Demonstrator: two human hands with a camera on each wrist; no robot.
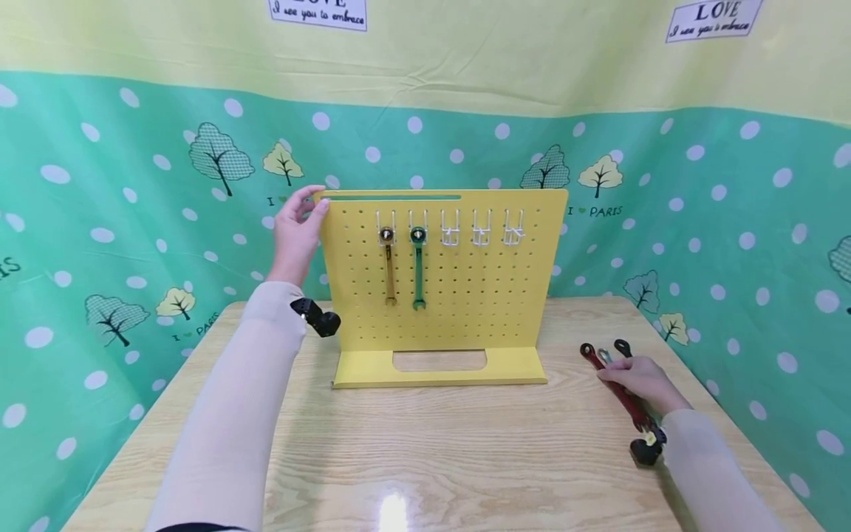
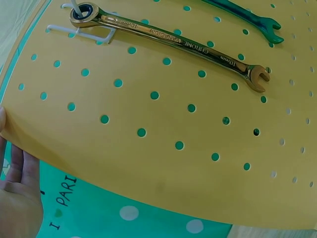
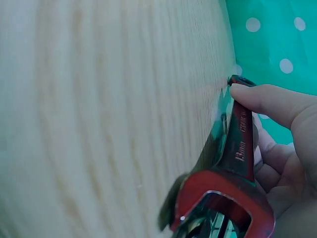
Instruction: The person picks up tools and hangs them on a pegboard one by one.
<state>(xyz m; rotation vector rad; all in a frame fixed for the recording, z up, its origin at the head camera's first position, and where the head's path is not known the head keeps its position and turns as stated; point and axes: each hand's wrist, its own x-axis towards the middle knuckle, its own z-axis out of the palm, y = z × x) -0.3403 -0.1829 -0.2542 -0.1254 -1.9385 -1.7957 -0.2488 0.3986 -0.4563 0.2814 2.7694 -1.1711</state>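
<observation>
A yellow pegboard (image 1: 439, 318) stands upright on the table. At its upper left corner my left hand (image 1: 297, 235) grips the edge, thumb in front; the left wrist view shows fingers behind it. Two combination wrenches hang from its hooks: a gold one (image 1: 389, 270), marked 10mm in the left wrist view, and a green one (image 1: 418, 270). On the right, my right hand (image 1: 641, 380) pinches a red wrench (image 3: 237, 144) marked 13mm. Beside it are a silver wrench (image 1: 603, 355) and a black wrench (image 1: 623, 347), both partly hidden by the hand.
Three white wire hooks (image 1: 482, 229) to the right of the green wrench hold nothing. The wooden table (image 1: 425, 443) extends in front of the board. A green and yellow patterned curtain (image 1: 412, 140) surrounds the table at the back and sides.
</observation>
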